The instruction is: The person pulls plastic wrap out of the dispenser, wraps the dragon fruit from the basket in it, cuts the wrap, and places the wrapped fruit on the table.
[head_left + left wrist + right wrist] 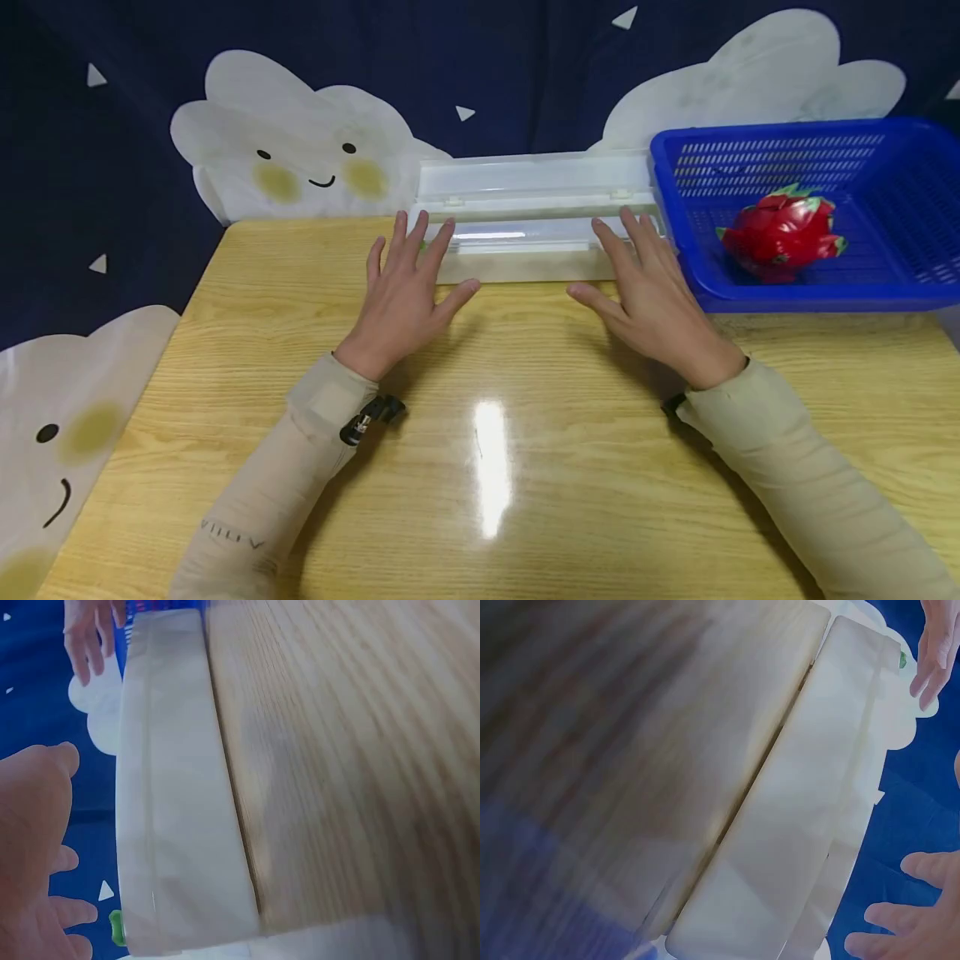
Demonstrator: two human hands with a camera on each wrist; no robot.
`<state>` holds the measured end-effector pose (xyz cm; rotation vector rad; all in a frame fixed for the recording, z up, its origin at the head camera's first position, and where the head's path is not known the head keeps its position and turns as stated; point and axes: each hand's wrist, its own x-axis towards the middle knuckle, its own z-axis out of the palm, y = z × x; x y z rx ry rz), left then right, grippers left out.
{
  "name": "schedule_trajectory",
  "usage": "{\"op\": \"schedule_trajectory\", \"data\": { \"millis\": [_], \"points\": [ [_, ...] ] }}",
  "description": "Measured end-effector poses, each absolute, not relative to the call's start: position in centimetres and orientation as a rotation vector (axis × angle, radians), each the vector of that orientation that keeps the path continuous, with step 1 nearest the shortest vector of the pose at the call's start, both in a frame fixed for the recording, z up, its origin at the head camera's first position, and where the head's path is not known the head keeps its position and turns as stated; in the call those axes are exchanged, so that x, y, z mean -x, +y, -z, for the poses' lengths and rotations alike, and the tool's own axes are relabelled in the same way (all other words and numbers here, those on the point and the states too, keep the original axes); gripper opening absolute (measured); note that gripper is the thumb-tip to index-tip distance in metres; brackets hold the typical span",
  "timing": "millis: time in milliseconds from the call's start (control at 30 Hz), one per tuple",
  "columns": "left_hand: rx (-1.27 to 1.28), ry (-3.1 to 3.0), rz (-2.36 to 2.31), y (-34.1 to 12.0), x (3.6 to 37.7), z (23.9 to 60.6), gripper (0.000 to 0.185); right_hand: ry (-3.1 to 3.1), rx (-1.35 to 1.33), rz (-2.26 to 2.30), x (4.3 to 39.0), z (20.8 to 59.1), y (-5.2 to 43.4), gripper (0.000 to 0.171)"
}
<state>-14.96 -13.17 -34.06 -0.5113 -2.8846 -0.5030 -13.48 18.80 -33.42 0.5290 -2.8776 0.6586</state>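
Observation:
A long white box [525,268] with its hinged lid [534,177] raised lies at the back of the table; it looks like a cling film dispenser. Inside it rests a shiny, pale roll [525,231]. My left hand [405,287] is at the box's left end, fingers spread and fairly straight, gripping nothing. At the other end my right hand [652,300] is held the same way, thumb pointing inward. Whether the fingertips touch the box cannot be told. A small green piece [117,928] shows at the left end in the left wrist view.
A blue plastic basket [697,293] stands against the box's right end, with a red dragon fruit [780,233] in it. Behind the wooden table [420,500] hangs a dark blue curtain [517,75] with white clouds.

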Motion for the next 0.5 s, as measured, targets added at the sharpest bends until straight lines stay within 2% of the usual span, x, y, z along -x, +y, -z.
{"op": "schedule_trajectory", "data": {
  "millis": [500],
  "points": [
    [0.637, -2.867, 0.440, -11.7, 16.3, 33.9, 0.080, -2.852, -0.558, -0.604, 15.1, 33.3, 18.5, 0.082]
  ]
}}
